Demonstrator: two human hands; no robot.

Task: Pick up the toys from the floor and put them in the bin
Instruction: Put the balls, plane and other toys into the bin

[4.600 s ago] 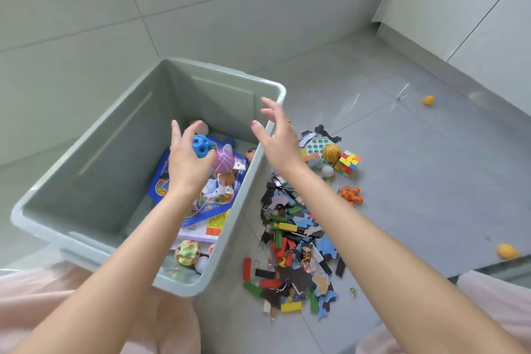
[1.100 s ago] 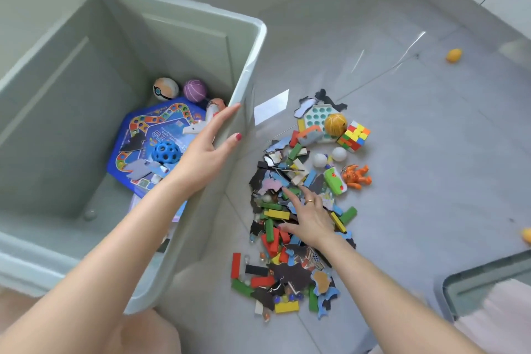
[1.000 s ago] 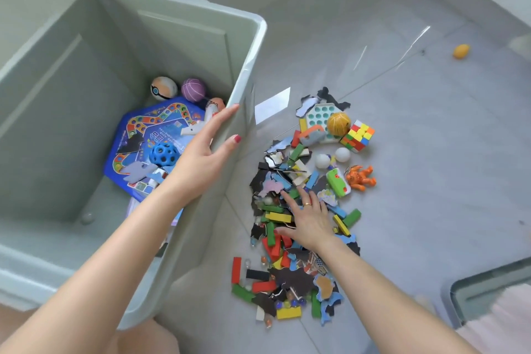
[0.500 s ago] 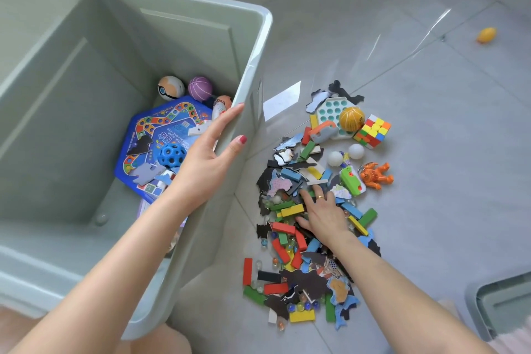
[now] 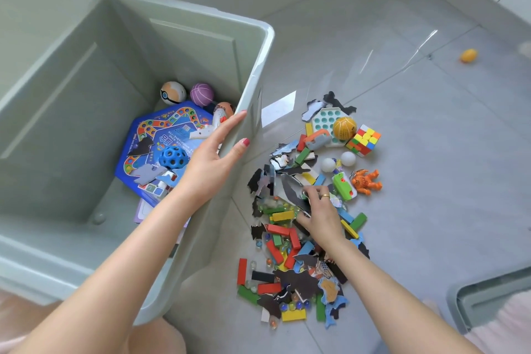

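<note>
While the left hand (image 5: pixel 211 165) holds the bin (image 5: pixel 260 66) by its right rim, thumb outside and fingers straight along the wall, the right hand (image 5: pixel 321 217) curls its fingers around flat pieces in the toy pile (image 5: pixel 301 238) on the floor (image 5: pixel 431 181) beside the bin.

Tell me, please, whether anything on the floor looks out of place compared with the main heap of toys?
Yes: one orange ball lies alone on the tiles far right, well apart from the toy pile that the right hand is gathering beside the bin. It is easy to overlook.
</note>
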